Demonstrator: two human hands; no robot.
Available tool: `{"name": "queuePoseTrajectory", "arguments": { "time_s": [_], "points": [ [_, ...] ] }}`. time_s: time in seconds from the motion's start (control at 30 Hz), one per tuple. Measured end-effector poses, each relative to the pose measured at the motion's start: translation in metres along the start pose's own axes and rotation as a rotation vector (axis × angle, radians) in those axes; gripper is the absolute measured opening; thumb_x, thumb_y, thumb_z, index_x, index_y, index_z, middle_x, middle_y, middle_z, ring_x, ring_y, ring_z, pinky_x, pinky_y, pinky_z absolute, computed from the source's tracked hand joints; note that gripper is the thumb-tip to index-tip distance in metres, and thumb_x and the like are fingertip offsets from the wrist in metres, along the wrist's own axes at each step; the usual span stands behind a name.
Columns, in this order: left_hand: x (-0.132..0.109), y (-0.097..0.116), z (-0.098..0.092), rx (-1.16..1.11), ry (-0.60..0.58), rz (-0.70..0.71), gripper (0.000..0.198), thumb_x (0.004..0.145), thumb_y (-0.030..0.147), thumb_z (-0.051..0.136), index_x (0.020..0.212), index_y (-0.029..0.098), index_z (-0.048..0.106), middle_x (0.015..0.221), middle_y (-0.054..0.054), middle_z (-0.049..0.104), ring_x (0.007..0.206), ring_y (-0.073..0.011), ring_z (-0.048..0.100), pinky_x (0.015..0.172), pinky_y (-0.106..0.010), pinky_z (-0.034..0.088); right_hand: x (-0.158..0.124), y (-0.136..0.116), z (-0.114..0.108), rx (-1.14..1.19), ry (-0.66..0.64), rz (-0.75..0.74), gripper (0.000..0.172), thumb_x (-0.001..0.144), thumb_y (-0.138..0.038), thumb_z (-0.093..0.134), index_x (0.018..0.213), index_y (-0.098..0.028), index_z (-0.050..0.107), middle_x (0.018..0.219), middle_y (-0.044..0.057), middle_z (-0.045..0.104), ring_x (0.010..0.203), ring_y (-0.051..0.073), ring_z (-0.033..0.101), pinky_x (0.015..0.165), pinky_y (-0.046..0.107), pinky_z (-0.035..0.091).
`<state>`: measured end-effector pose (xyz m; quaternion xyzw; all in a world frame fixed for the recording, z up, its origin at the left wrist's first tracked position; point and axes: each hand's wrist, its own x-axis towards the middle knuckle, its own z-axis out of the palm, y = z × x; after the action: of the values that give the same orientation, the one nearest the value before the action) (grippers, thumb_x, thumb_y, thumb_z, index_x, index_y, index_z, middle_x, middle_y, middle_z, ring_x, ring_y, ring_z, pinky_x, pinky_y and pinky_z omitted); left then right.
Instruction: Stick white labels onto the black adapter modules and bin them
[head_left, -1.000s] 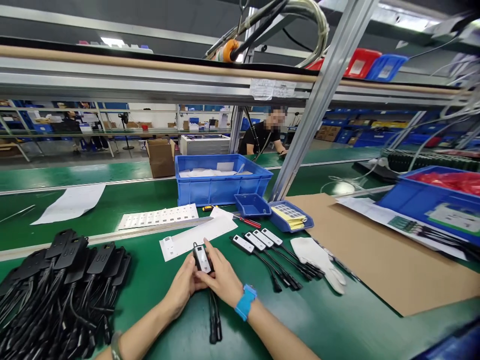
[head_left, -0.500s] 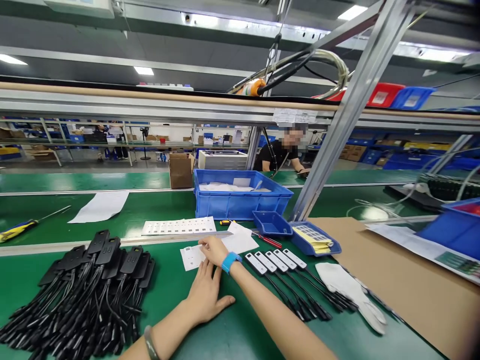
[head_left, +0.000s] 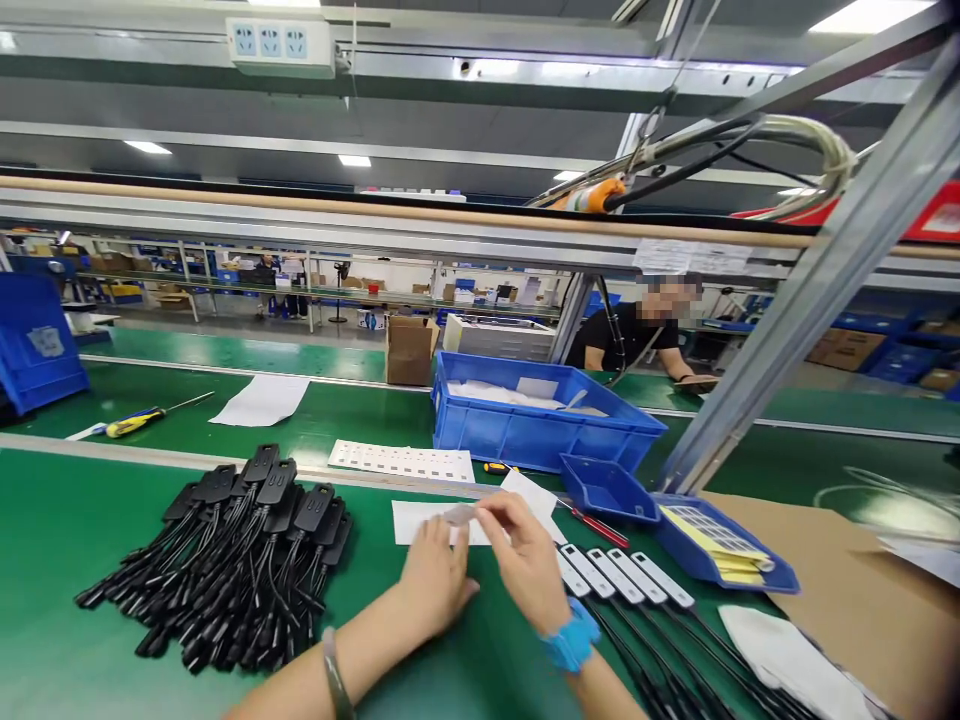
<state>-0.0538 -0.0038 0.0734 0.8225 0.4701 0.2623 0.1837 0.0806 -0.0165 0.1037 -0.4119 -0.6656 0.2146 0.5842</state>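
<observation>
My left hand (head_left: 436,578) and my right hand (head_left: 529,560) meet over a white label sheet (head_left: 420,521) on the green bench. Between their fingertips is a small pale sticker (head_left: 459,514), pinched at both ends. My right wrist wears a blue band (head_left: 571,640). Just right of that hand lies a row of black corded modules with white labels (head_left: 622,574). A heap of unlabelled black corded modules (head_left: 240,540) lies to the left.
A second label sheet (head_left: 402,461), a large blue bin (head_left: 537,420), a small blue tray (head_left: 606,487) and a tray of yellow labels (head_left: 721,548) stand behind. A white glove (head_left: 787,662) and cardboard (head_left: 862,580) lie right. A seated person (head_left: 645,335) works across the belt.
One second ago both hands held a labelled module. My right hand then reached to the label sheet, and now both hands pinch a sticker above it. The camera has swung left.
</observation>
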Motion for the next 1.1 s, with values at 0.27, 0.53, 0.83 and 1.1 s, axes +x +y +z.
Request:
{"name": "queuePoseTrajectory", "arguments": {
  "time_s": [0.27, 0.53, 0.83, 1.1],
  "points": [
    [-0.022, -0.033, -0.178, 0.573, 0.268, -0.664, 0.047, 0.080, 0.011, 0.040, 0.122, -0.009, 0.042, 0.112, -0.042, 0.047, 0.111, -0.0535, 0.044, 0.085, -0.065, 0.032, -0.046, 0.065, -0.059, -0.157, 0.200, 0.096, 0.021, 0.087, -0.040, 0.056, 0.090, -0.020, 0.055, 0.086, 0.007, 0.057, 0.077, 0.021, 0.055, 0.069, 0.036, 0.047],
    [-0.024, -0.025, -0.194, 0.746, -0.004, -0.618, 0.032, 0.076, 0.017, 0.050, 0.104, 0.001, 0.053, 0.089, -0.026, 0.063, 0.089, -0.0445, 0.060, 0.072, -0.047, 0.044, -0.041, 0.045, -0.054, -0.105, 0.182, 0.082, 0.017, 0.090, -0.037, 0.054, 0.088, -0.019, 0.055, 0.084, 0.005, 0.055, 0.075, 0.018, 0.053, 0.069, 0.032, 0.045],
    [0.001, 0.021, -0.009, -1.074, -0.234, -0.422, 0.043, 0.070, 0.039, 0.074, 0.097, 0.017, 0.049, 0.071, 0.003, 0.052, 0.048, -0.0079, 0.044, 0.048, -0.022, 0.041, -0.042, 0.060, -0.061, 0.278, 0.275, 0.294, 0.022, 0.090, -0.042, 0.054, 0.091, -0.020, 0.052, 0.071, -0.002, 0.046, 0.060, 0.012, 0.047, 0.059, 0.026, 0.042],
    [-0.021, 0.023, 0.033, -1.333, -0.361, -0.403, 0.053, 0.075, 0.028, 0.073, 0.114, 0.018, 0.040, 0.115, -0.016, 0.060, 0.092, -0.0228, 0.064, 0.089, -0.041, 0.049, -0.041, 0.053, -0.059, 0.352, 0.196, 0.369, 0.020, 0.086, -0.038, 0.060, 0.085, -0.020, 0.053, 0.070, -0.004, 0.046, 0.051, 0.008, 0.041, 0.048, 0.022, 0.034]
  ]
}}
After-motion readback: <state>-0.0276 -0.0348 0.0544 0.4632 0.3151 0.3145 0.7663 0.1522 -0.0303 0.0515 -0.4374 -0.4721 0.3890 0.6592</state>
